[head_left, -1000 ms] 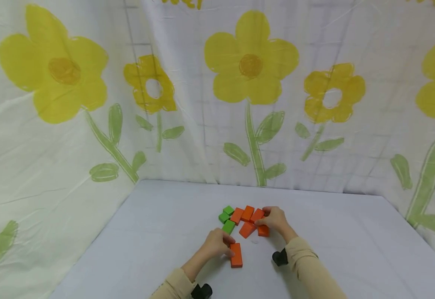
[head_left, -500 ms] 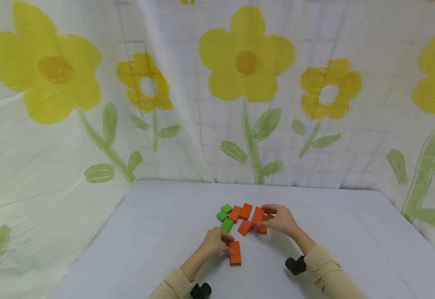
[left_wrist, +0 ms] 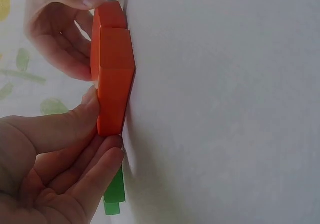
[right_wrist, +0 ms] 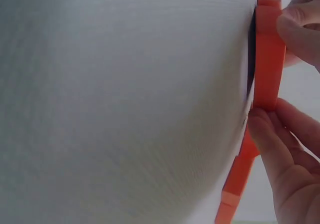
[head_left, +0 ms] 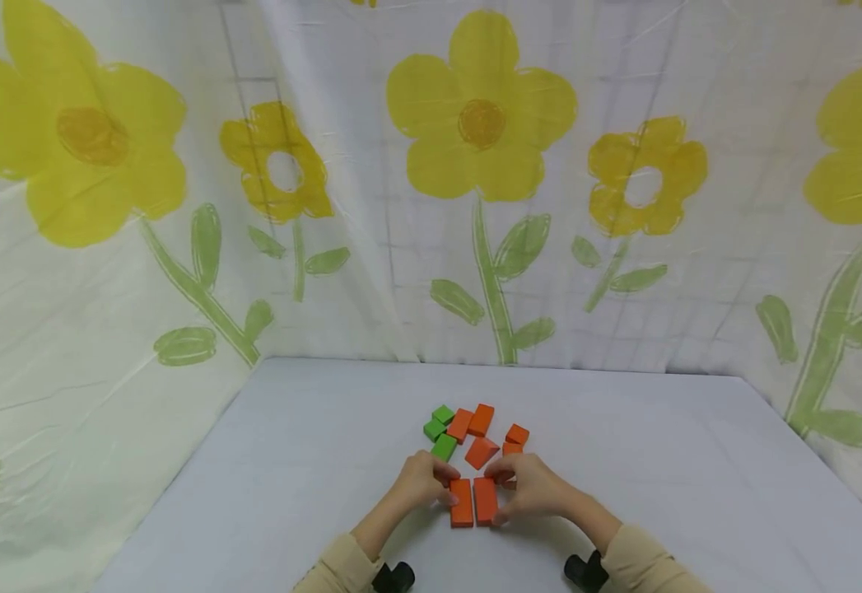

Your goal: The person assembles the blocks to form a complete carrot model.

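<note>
Two orange-red rectangular wooden blocks stand side by side near the middle of the white table, a thin gap between them in the head view. My left hand [head_left: 419,482] holds the left block [head_left: 461,503], thumb and fingers along its outer side; the left wrist view shows this left block [left_wrist: 115,101] close up. My right hand [head_left: 538,487] pinches the right block [head_left: 486,501] between thumb and fingers. In the right wrist view, a dark shadow lies along the lower edge of that right block [right_wrist: 269,63].
Just beyond the hands lie several green blocks [head_left: 444,447] and more orange blocks [head_left: 481,420], among them a wedge-shaped orange block [head_left: 482,452]. Two small orange pieces [head_left: 517,434] sit right of these. A flower-print curtain [head_left: 371,313] hangs behind the white table [head_left: 312,428].
My right hand has picked an orange block from the far group and brought it nearer, beside the left block. My left hand has stayed at its block.
</note>
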`<action>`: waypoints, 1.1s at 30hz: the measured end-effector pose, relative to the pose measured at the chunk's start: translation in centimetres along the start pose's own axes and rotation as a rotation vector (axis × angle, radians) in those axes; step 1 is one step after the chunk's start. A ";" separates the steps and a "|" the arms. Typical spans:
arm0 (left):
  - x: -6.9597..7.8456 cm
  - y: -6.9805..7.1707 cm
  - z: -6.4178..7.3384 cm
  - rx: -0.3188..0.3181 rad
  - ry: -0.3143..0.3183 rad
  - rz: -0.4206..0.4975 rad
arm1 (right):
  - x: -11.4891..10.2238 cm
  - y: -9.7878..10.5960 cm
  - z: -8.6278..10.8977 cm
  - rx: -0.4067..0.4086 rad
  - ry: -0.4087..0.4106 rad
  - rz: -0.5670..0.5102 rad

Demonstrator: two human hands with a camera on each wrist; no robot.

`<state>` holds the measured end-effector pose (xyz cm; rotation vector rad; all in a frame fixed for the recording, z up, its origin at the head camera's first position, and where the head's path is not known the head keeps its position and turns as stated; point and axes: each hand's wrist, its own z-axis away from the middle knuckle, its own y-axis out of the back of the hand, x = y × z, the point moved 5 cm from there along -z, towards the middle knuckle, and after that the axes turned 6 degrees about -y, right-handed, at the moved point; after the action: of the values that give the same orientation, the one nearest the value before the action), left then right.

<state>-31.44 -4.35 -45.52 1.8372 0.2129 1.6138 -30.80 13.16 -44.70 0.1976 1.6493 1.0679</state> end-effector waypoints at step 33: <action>0.3 0.0 0.0 -0.018 0.013 0.014 | -0.4 2.4 -2.3 0.210 -0.007 0.023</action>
<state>-31.38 -4.23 -45.30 1.8191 0.1907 1.6327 -33.51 13.10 -42.72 0.3579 1.7562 0.9090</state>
